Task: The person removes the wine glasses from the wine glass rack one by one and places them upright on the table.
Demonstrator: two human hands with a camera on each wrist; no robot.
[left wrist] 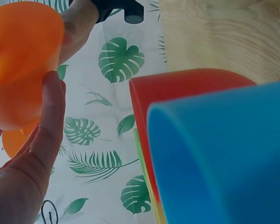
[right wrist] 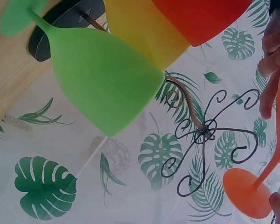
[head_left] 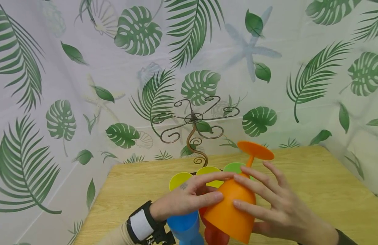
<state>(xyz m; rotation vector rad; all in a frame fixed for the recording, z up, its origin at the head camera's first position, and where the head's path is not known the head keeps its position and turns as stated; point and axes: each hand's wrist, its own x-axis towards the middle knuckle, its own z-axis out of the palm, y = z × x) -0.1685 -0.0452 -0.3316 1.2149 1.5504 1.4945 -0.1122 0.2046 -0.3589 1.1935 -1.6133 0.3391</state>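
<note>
An orange plastic goblet [head_left: 232, 207] is held upside down and tilted, its round foot [head_left: 255, 150] up and its mouth down toward me. My left hand [head_left: 189, 195] holds the bowl from the left, thumb on the near side and fingers reaching toward the stem. From the right, my right hand [head_left: 281, 204] holds it with fingers spread over the bowl and near the stem. Below and behind the hands stand a blue goblet [head_left: 184, 226], a red goblet [head_left: 216, 234], two yellow goblets [head_left: 179, 179] and a green goblet [head_left: 233, 167]. The hands partly hide them.
Behind the goblets rises a metal rack [head_left: 193, 117] with curled arms on a twisted stem. Its black base [right wrist: 41, 44] sits next to the green goblet in the right wrist view. A wood-grain table [head_left: 299, 170] meets leaf-patterned sheeting [head_left: 284, 92] at the back and left.
</note>
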